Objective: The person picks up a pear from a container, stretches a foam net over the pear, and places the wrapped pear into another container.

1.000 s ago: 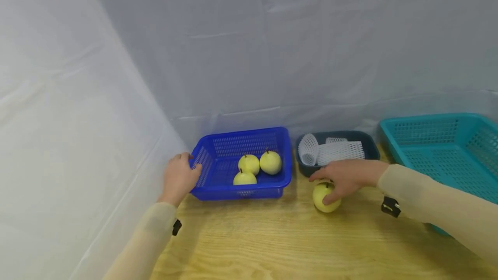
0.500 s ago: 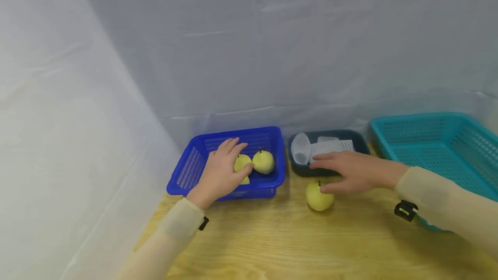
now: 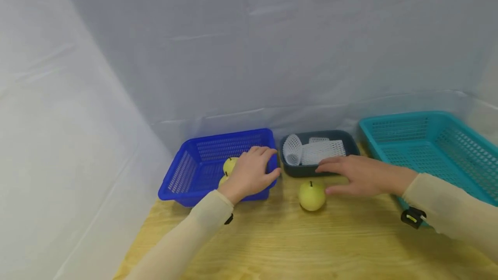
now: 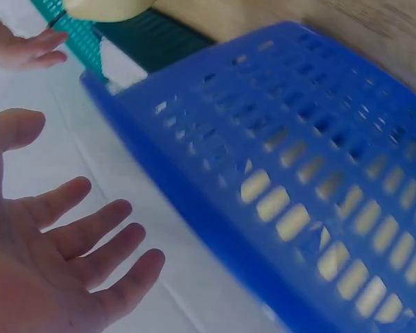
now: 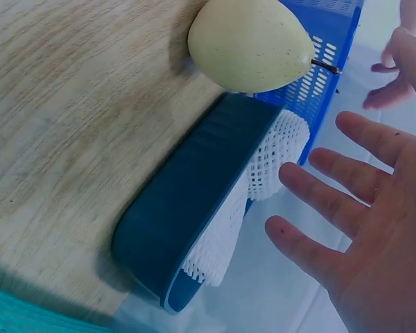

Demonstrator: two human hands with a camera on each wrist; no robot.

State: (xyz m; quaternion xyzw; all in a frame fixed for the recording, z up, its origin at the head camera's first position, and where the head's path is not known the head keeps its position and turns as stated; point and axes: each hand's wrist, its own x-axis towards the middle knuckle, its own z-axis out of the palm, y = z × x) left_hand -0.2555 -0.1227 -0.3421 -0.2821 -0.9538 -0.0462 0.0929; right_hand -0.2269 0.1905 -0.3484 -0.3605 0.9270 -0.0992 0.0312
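My left hand hovers over the right side of a blue plastic basket, fingers spread and slightly bent, holding nothing. In the left wrist view, the left hand is apart from the basket's rim. Two pale yellow pears partly show inside; the hand hides the rest. Another pear stands on the table with its stem up. My right hand is just to its right, fingers extended, holding nothing. The right wrist view shows the right hand apart from the pear.
Behind the lone pear is a dark tray with white foam net sleeves. At the right stands a teal basket. White sheeting closes off the back and left of the wooden table.
My left hand has left the blue basket's left rim and moved right across it. My right hand has let go of the pear and drawn slightly away. The head view has shifted.
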